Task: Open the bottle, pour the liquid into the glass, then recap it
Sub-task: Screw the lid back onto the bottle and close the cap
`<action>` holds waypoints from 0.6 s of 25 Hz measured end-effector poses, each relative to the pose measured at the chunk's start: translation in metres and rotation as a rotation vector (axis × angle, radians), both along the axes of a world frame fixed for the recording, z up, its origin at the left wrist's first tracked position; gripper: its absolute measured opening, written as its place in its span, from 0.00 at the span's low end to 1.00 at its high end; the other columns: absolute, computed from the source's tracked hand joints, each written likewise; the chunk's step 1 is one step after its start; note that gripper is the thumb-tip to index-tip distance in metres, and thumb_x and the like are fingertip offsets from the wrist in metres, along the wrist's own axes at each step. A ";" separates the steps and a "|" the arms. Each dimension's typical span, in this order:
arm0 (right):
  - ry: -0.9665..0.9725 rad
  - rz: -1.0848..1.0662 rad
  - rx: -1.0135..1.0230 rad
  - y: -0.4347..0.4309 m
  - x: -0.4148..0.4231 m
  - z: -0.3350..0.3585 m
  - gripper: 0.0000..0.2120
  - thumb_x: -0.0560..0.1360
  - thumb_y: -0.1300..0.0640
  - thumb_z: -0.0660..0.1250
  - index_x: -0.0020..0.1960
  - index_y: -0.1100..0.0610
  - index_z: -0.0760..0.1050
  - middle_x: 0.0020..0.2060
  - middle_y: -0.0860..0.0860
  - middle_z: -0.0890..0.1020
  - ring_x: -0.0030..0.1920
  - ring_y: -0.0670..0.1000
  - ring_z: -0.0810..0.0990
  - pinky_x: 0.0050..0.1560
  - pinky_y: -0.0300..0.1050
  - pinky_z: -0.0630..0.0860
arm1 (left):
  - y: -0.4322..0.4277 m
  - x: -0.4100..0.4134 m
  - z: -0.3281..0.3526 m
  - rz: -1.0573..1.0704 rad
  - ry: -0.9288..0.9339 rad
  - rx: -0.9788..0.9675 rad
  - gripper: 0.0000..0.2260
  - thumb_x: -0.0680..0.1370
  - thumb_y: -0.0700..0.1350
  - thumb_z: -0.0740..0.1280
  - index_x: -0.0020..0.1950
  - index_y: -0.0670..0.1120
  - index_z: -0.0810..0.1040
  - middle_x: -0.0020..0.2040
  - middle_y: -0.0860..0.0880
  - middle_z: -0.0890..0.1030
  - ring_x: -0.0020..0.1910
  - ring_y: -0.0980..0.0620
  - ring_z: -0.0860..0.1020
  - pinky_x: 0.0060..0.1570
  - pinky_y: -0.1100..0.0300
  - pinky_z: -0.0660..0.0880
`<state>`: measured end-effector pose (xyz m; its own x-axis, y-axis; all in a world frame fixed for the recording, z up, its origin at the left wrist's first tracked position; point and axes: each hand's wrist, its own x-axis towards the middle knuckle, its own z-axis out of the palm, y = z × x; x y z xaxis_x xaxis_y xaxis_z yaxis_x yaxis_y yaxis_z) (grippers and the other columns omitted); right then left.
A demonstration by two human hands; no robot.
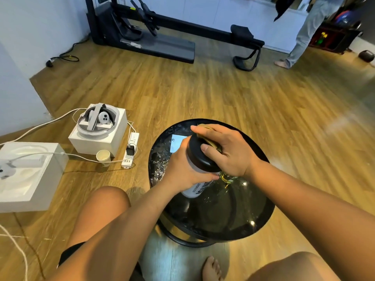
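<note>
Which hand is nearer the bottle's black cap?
Right. The right hand grips the black cap from above; the left hand holds the bottle body just below it.

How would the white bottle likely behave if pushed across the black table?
The bottle is tall with a broad black cap, so it may tip rather than glide. The table looks glossy, so the base might also slide easily.

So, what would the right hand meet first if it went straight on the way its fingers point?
The right hand grips the black cap; beyond it, probably the left hand on the bottle, though depth is unclear.
</note>
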<state>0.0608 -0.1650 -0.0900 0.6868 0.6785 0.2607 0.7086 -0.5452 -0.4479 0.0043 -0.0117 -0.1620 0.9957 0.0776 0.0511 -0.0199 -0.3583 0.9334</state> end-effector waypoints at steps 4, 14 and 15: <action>-0.006 -0.191 0.073 0.007 -0.010 -0.003 0.22 0.77 0.49 0.63 0.71 0.45 0.75 0.61 0.45 0.82 0.62 0.47 0.78 0.63 0.45 0.73 | -0.018 -0.005 -0.002 0.128 0.003 -0.006 0.47 0.57 0.56 0.84 0.70 0.54 0.64 0.57 0.57 0.78 0.56 0.56 0.78 0.55 0.57 0.78; 0.053 -0.285 0.083 0.008 -0.015 -0.004 0.24 0.77 0.46 0.61 0.73 0.43 0.73 0.66 0.48 0.81 0.66 0.51 0.77 0.67 0.54 0.73 | -0.009 0.000 -0.003 0.037 -0.017 -0.033 0.48 0.55 0.56 0.84 0.69 0.53 0.65 0.60 0.56 0.78 0.59 0.56 0.78 0.58 0.52 0.78; 0.064 -0.239 0.069 0.006 -0.014 -0.003 0.24 0.77 0.46 0.60 0.73 0.43 0.72 0.66 0.48 0.80 0.66 0.51 0.77 0.67 0.55 0.73 | -0.002 0.004 -0.003 -0.017 0.004 -0.060 0.48 0.53 0.57 0.85 0.68 0.54 0.67 0.59 0.57 0.79 0.59 0.57 0.79 0.59 0.51 0.78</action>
